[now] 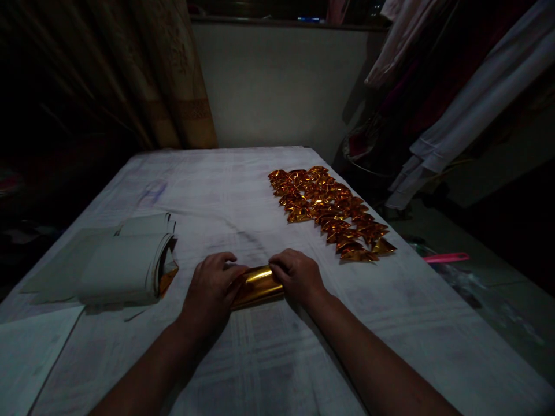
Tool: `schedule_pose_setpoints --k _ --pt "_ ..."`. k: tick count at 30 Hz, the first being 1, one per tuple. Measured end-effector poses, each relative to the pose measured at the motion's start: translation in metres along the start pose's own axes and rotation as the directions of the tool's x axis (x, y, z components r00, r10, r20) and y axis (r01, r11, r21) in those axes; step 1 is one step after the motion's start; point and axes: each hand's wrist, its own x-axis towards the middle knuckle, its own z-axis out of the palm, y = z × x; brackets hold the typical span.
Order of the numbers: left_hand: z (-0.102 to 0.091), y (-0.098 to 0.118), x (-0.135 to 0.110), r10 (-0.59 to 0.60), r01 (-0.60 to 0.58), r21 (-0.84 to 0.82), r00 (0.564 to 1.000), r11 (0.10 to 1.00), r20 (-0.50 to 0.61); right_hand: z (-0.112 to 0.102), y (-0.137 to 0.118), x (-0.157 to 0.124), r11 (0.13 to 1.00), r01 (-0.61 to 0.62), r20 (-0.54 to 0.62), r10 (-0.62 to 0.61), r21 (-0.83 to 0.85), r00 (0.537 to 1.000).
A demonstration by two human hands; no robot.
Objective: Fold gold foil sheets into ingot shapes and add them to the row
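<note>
Left hand (212, 289) and right hand (297, 277) each pinch one end of a shiny gold foil sheet (259, 284) lying between them, seemingly to hold its fold flat. Small folded gold foil pieces (329, 211) lie in rows beyond the right hand, out of the way.

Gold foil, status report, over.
Left hand and right hand both grip the gold foil on the table. Folded gold pieces apart, right side. Paper stack at left.

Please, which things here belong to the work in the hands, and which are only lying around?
Belong: gold paper, held by left hand and right hand; pile of folded gold pieces; stack of sheets, probably.
Lying around: pink stick beside the table; curtain; hanging clothes.
</note>
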Motion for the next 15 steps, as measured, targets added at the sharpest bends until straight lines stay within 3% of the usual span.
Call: schedule_pose_setpoints --k 5,10,13,15 --pt "-0.007 0.001 0.005 0.194 -0.194 -0.01 0.978 0.981 0.073 0.002 0.003 0.002 0.999 -0.011 -0.003 0.012 0.031 1.0" --pt "-0.013 0.005 0.008 0.229 -0.239 0.066 0.965 0.969 0.131 -0.003 0.007 0.004 0.982 0.013 -0.106 0.007 0.186 0.994" --pt "-0.015 0.006 0.008 0.235 -0.25 0.085 0.959 0.964 0.158 -0.007 -0.001 0.003 0.956 0.238 -0.213 -0.2 0.169 0.956" --pt "-0.015 0.006 0.007 0.231 -0.246 0.076 0.958 0.966 0.171 -0.007 -0.01 0.001 0.913 0.397 -0.176 -0.377 0.091 0.909"
